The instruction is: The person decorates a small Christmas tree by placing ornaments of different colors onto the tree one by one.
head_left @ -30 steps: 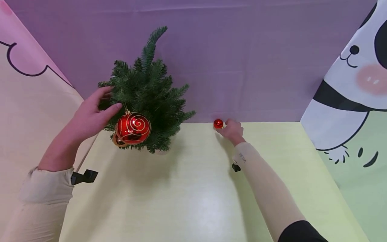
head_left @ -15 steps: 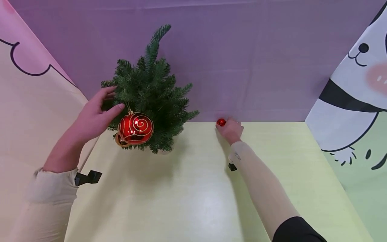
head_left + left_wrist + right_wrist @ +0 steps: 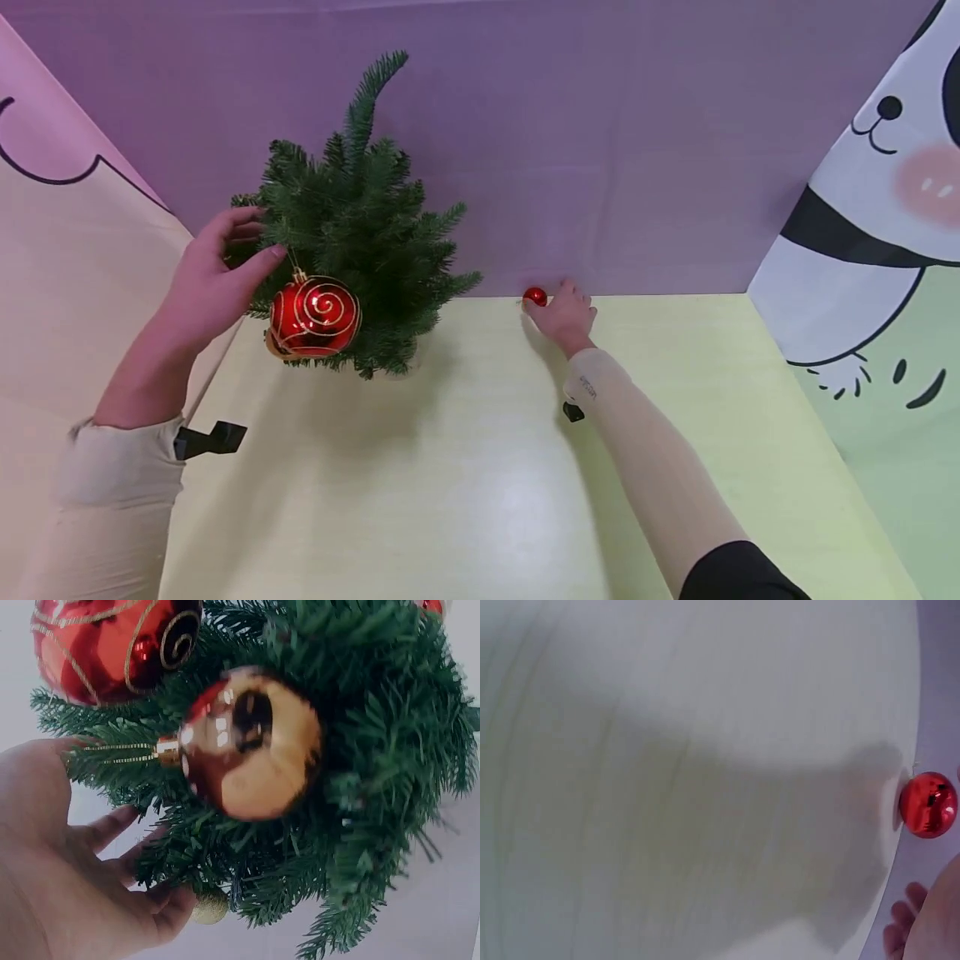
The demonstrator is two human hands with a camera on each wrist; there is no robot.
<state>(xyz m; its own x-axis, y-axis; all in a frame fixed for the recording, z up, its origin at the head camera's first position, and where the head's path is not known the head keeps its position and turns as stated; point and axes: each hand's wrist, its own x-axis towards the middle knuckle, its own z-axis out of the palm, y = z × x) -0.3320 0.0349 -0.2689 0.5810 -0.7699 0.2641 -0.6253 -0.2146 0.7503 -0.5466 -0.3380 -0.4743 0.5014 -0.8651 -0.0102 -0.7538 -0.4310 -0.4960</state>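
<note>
A small artificial Christmas tree stands left of centre. My left hand holds its left branches, thumb in front and fingers curled behind, partly hidden by needles. Beside the thumb hangs a large red bauble with gold swirls. In the left wrist view, a shiny gold bauble hangs on a gold cord, and a small glittery gold ball shows below. My right hand is at the table's back edge, fingers spread loosely, thumb right at a small red bauble. The right wrist view shows this hand only partly.
The pale wooden table meets a purple backdrop along its back edge. A printed panda panel stands at the right, a pink and cream panel at the left.
The small red bauble has turned, its gold cap swinging from the right side to the left. My right thumb and fingers have shifted beside it. The left hand keeps its place on the tree.
</note>
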